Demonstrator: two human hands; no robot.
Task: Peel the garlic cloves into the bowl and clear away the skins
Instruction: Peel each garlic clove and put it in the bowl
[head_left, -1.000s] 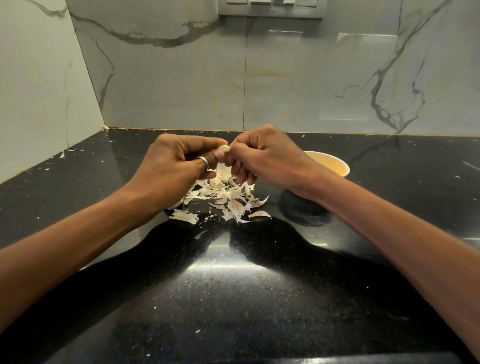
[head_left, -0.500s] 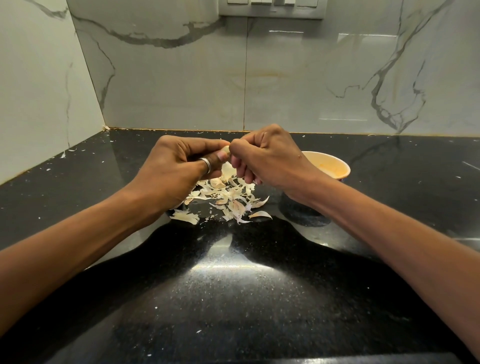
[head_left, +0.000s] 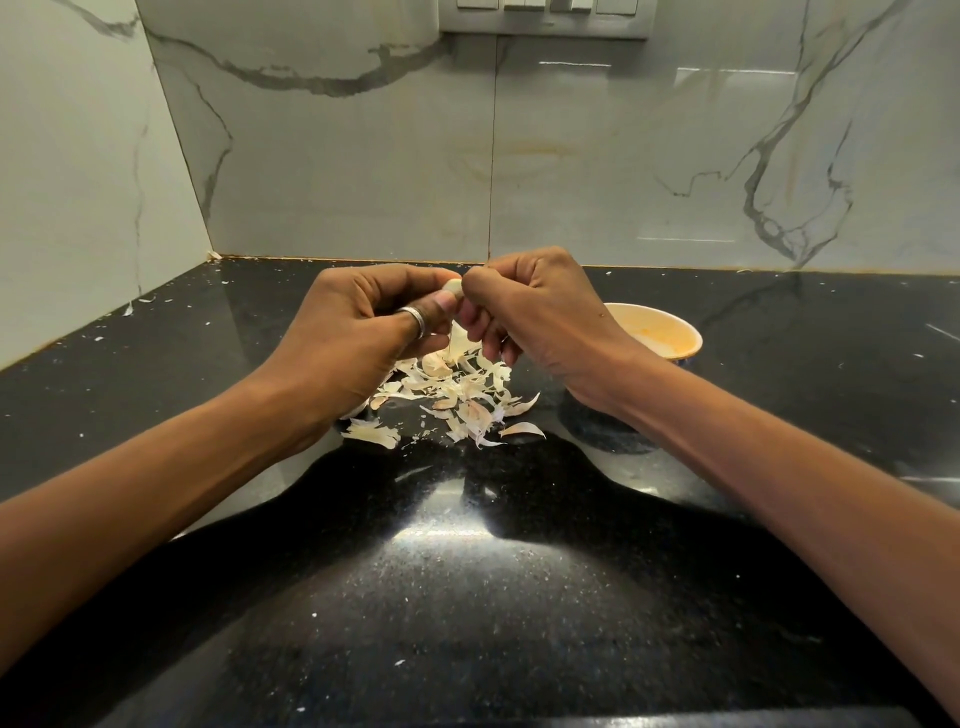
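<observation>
The garlic clove (head_left: 453, 287) is small and slick in my pinch. I think the likeliest slip is a hard tug at the skin popping it loose. It would drop straight below my fingers into the pile of skins (head_left: 452, 389) on the black countertop (head_left: 467, 597), where a pale clove is hard to pick out among pale scraps. The bowl (head_left: 670, 314) sits off to the right of my fingers, behind my right wrist and well apart from the clove, so the carry across is another chance to fumble, and my forearm could knock its rim. The skins under my hands are light, and a quick sweep of a wrist might scatter them wider and make the clearing harder. My left hand (head_left: 358, 332) is curled, thumb and forefinger clamped on the clove's near end, with the ring (head_left: 415, 319) showing just below it. My right hand (head_left: 535, 312) meets it knuckles up, fingers bent and pinching the clove's other side, though I cannot tell whether they grip skin or flesh. Both hands hang above the pile, clear of the counter, forearms angled inward.
</observation>
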